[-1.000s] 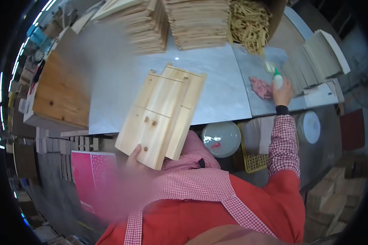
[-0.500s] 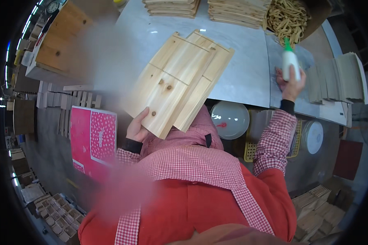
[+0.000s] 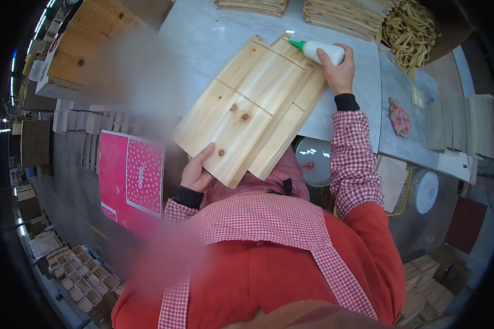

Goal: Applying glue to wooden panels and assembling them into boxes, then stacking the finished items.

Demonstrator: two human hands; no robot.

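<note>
My left hand [image 3: 197, 170] grips the lower left corner of two overlapping pale wooden panels [image 3: 236, 112], thumb on top and fingers underneath. The panels have thin grooves across them and a few dark knots; they lie tilted over the table's near edge. My right hand [image 3: 339, 68] is wrapped round a white squeeze bottle [image 3: 317, 52] with a green nozzle. Its tip points left and is at the far end of the panels, by the groove of the right-hand one. Whether any liquid comes out is too small to tell.
Stacked wooden pieces [image 3: 343, 16] stand at the table's back, beside a box of tan strips [image 3: 409, 35]. On the right are a pink cloth [image 3: 399, 117] and a row of thin boards [image 3: 461, 126]. A round lidded bucket [image 3: 315, 159] sits below the table edge; a pink box [image 3: 132, 181] stands left.
My right hand has brought the bottle from the table's right side leftward to the far end of the panels, tipping it sideways. My left hand still holds the panels.
</note>
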